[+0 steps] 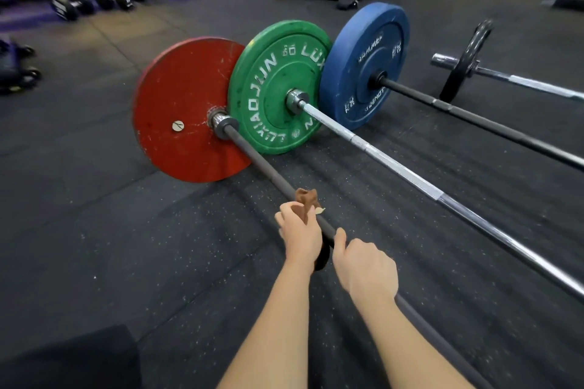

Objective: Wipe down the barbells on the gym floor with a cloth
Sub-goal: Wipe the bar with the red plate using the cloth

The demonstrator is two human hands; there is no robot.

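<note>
left hand point(300, 237) curled round brown cloth point(306, 197), clamping it on nearest bar point(252, 155) | right hand point(363, 265) wrapped round same bar, just nearer | bar ends far-left at red plate point(177, 104) | green plate point(278, 85), blue plate point(363, 63) on bars to the right

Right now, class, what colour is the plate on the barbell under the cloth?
The plate is red, with white scuffs; the head view shows it.
</note>
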